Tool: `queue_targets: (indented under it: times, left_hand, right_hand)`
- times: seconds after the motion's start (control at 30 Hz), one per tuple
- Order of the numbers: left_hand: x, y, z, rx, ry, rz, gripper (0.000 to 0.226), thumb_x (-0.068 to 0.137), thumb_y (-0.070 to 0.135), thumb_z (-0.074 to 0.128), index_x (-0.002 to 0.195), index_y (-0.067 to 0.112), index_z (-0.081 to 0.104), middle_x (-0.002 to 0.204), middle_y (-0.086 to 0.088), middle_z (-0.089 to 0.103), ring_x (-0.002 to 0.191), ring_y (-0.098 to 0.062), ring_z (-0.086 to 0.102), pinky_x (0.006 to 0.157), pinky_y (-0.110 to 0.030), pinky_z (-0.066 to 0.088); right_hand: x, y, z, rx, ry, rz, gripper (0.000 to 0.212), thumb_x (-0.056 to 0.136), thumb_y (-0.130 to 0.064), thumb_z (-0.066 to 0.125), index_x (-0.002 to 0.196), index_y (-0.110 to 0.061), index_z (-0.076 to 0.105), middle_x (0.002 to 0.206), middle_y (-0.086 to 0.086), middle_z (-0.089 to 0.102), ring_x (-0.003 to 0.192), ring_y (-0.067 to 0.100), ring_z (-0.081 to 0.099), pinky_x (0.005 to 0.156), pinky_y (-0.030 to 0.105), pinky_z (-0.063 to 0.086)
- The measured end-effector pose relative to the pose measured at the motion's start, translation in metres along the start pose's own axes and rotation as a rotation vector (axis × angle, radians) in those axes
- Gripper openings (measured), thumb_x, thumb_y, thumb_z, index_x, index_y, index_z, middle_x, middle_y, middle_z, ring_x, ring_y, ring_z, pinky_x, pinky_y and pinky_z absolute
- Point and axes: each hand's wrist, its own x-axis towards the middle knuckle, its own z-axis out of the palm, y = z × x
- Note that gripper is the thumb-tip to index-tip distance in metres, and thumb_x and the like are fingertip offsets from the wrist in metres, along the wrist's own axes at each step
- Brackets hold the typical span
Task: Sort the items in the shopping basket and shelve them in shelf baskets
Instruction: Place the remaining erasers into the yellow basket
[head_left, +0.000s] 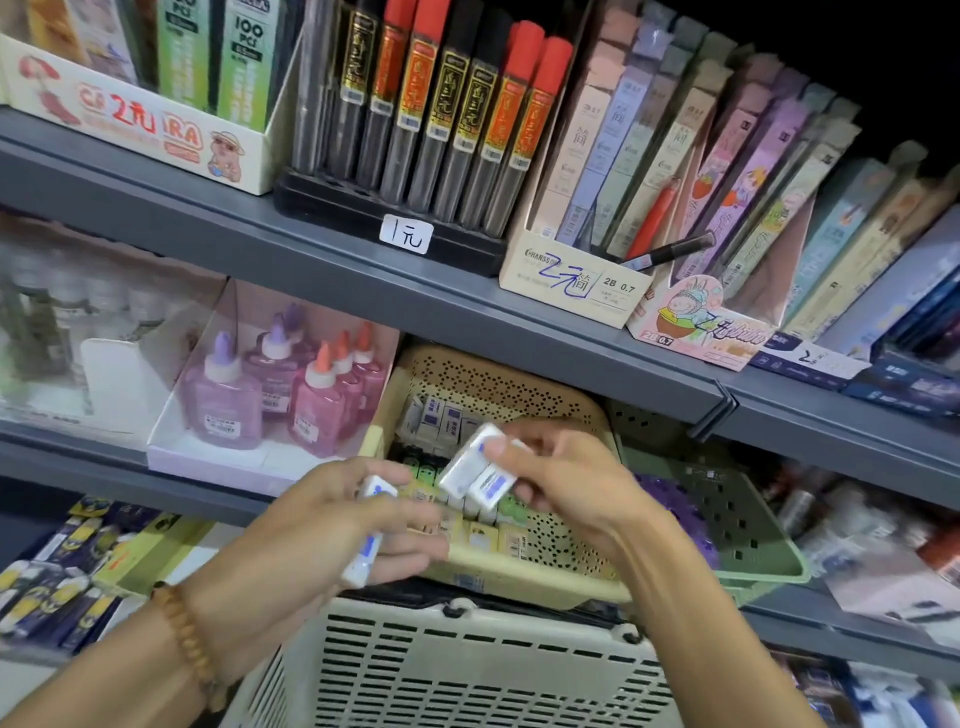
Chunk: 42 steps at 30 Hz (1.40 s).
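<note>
Above the cream shopping basket (467, 670), my left hand (332, 525) curls around white erasers (366, 540) in blue-printed wrappers, and my right hand (566, 483) pinches two more erasers (475, 475) between thumb and fingers. Both hands hover just in front of a yellow perforated shelf basket (545, 551) holding similar erasers. A green shelf basket (737, 525) sits beside it on the right; pink and purple glue bottles (291, 389) stand to the left.

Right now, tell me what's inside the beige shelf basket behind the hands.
The beige shelf basket holds rows of small boxed erasers, white-and-blue at the back, yellowish and green nearer the front. The left hand and right hand, each holding white erasers, cover its middle.
</note>
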Motion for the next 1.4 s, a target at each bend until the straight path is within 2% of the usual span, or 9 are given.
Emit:
queue_targets:
  times: [0.13, 0.37, 0.57, 0.7, 0.87, 0.93, 1.03, 1.17, 1.4]
  left_hand:
    - [-0.004, 0.002, -0.002, -0.107, -0.110, -0.037, 0.032, 0.089, -0.006, 0.052, 0.116, 0.010, 0.059, 0.110, -0.007, 0.073, 0.097, -0.030, 0.071, 0.081, -0.053, 0.056]
    - [0.002, -0.003, -0.007, 0.039, -0.061, 0.058, 0.036, 0.076, 0.023, 0.065, 0.107, 0.005, 0.066, 0.095, -0.012, 0.075, 0.086, -0.031, 0.073, 0.067, -0.031, 0.061]
    - [0.008, -0.004, -0.008, -0.108, 0.109, 0.082, 0.025, 0.077, 0.015, 0.072, 0.099, 0.004, 0.070, 0.096, -0.016, 0.074, 0.081, -0.035, 0.073, 0.061, -0.032, 0.060]
    - [0.007, -0.002, -0.007, -0.114, 0.189, 0.087, 0.021, 0.091, -0.004, 0.056, 0.110, 0.002, 0.060, 0.104, -0.022, 0.068, 0.080, -0.031, 0.074, 0.061, -0.033, 0.061]
    - [0.003, -0.002, -0.003, 0.090, 0.257, 0.211, 0.013, 0.083, 0.001, 0.069, 0.094, 0.008, 0.069, 0.087, -0.011, 0.075, 0.073, -0.025, 0.074, 0.063, -0.029, 0.061]
    - [0.004, -0.001, -0.003, 0.115, 0.300, 0.238, 0.012, 0.081, 0.001, 0.071, 0.091, 0.007, 0.070, 0.083, -0.011, 0.075, 0.071, -0.025, 0.074, 0.061, -0.028, 0.061]
    - [0.005, -0.001, -0.003, 0.125, 0.330, 0.272, 0.011, 0.079, 0.002, 0.073, 0.089, 0.007, 0.072, 0.080, -0.009, 0.074, 0.069, -0.023, 0.074, 0.056, -0.023, 0.059]
    - [0.008, -0.005, -0.001, 0.135, 0.318, 0.299, 0.010, 0.080, 0.003, 0.073, 0.089, 0.007, 0.072, 0.080, -0.012, 0.074, 0.073, -0.026, 0.073, 0.060, -0.026, 0.060]
    - [0.009, -0.012, -0.012, 0.253, 0.417, 0.409, 0.016, 0.086, 0.010, 0.066, 0.084, 0.025, 0.073, 0.085, -0.002, 0.072, 0.080, -0.015, 0.072, 0.072, -0.035, 0.059]
  right_hand:
    - [0.033, 0.013, -0.040, -0.406, 0.199, 0.143, 0.011, 0.093, -0.032, 0.064, 0.090, -0.023, 0.070, 0.073, -0.007, 0.064, 0.056, 0.004, 0.048, 0.048, 0.015, 0.034]
    - [0.087, 0.018, -0.049, -0.854, 0.133, 0.240, 0.023, 0.094, -0.043, 0.060, 0.088, -0.021, 0.067, 0.073, -0.004, 0.061, 0.064, 0.011, 0.054, 0.060, 0.024, 0.044]
    - [0.103, 0.047, -0.044, -0.521, 0.159, 0.232, 0.014, 0.086, -0.036, 0.072, 0.095, -0.025, 0.070, 0.083, -0.005, 0.066, 0.080, 0.015, 0.063, 0.086, 0.034, 0.056]
    - [0.103, 0.055, -0.047, -0.327, 0.214, 0.195, 0.011, 0.084, -0.025, 0.076, 0.092, -0.027, 0.068, 0.098, -0.001, 0.067, 0.084, 0.011, 0.065, 0.080, 0.027, 0.058]
    - [0.082, 0.032, -0.035, -0.676, 0.331, 0.105, 0.015, 0.097, -0.025, 0.056, 0.105, -0.021, 0.068, 0.117, -0.003, 0.065, 0.106, 0.017, 0.061, 0.094, 0.025, 0.046]
    - [0.059, 0.011, -0.014, -0.600, 0.397, -0.042, 0.014, 0.098, -0.026, 0.054, 0.099, -0.026, 0.068, 0.107, -0.012, 0.066, 0.093, 0.007, 0.061, 0.084, 0.015, 0.045]
    - [0.016, -0.017, 0.027, -0.081, 0.084, -0.176, 0.009, 0.094, -0.026, 0.062, 0.091, -0.030, 0.069, 0.089, -0.005, 0.075, 0.070, 0.006, 0.066, 0.063, 0.017, 0.052]
    - [-0.006, -0.028, 0.065, 0.100, -0.157, -0.264, 0.009, 0.090, -0.006, 0.067, 0.092, -0.015, 0.068, 0.069, -0.003, 0.068, 0.053, 0.010, 0.063, 0.051, 0.019, 0.051]
    - [0.061, -0.012, 0.033, 0.021, 0.238, 0.021, 0.013, 0.093, -0.011, 0.065, 0.104, -0.017, 0.070, 0.075, 0.000, 0.071, 0.049, 0.003, 0.061, 0.048, 0.017, 0.049]
